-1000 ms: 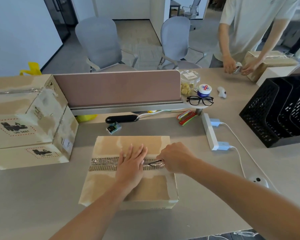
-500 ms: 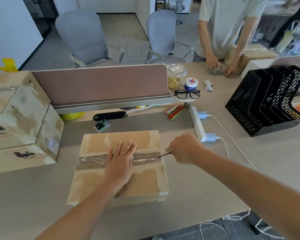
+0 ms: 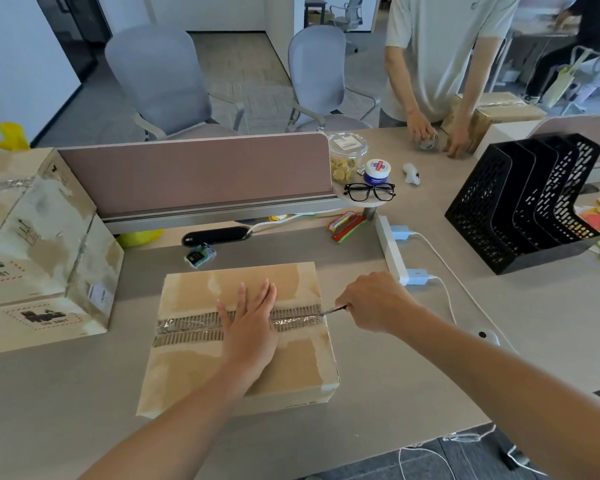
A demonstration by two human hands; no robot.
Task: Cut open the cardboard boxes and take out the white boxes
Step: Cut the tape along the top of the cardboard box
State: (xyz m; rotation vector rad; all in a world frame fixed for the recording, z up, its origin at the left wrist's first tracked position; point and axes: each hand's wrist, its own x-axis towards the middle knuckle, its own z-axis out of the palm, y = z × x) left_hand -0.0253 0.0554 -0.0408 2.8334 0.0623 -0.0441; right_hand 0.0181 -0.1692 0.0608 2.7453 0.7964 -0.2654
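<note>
1. Flat, square cardboard box at lower centre of frame on smooth grey bench; top paper torn, corrugated ribs bared along clear-taped seam.
2. Left hand spread flat, fingers straight, pressing on box top across seam.
3. Right hand clenched round thin metal blade, tip at seam's right end, by box edge.
4. Two larger scuffed cartons stacked at left edge; black mesh file rack at right.

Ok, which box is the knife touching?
The flat middle box, under the left hand; the right hand holds the blade at its taped seam. The stacked left boxes lie untouched.
</note>
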